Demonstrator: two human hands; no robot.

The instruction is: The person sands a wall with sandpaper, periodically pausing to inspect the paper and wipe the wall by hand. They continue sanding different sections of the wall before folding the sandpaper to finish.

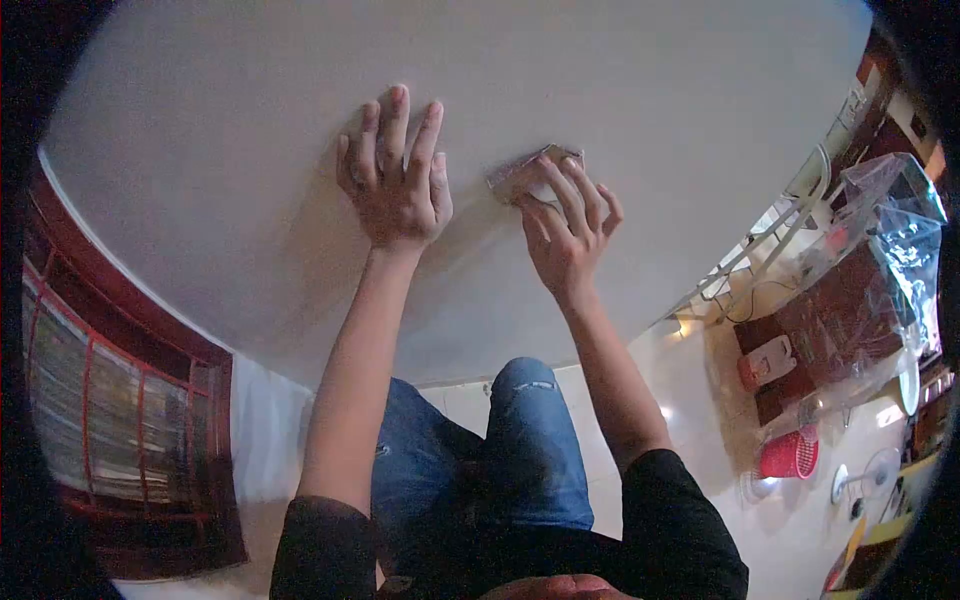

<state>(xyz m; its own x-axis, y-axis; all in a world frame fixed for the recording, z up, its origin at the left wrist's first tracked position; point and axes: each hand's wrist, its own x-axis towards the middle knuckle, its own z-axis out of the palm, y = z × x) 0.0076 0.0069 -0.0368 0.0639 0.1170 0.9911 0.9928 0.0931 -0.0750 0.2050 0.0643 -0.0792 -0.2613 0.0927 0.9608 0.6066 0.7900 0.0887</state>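
L hand, fingers spread wide, lies on wall nearer barred window, & R hand, farther from window, holds small sheet agst wall

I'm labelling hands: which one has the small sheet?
The right hand, fingers on the sheet; the left hand is spread on the pale surface without one.

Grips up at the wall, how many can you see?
2. The left grip is spread against the pale wall, left of center. The right grip holds a sheet against it, just right of center. Neither is hidden.
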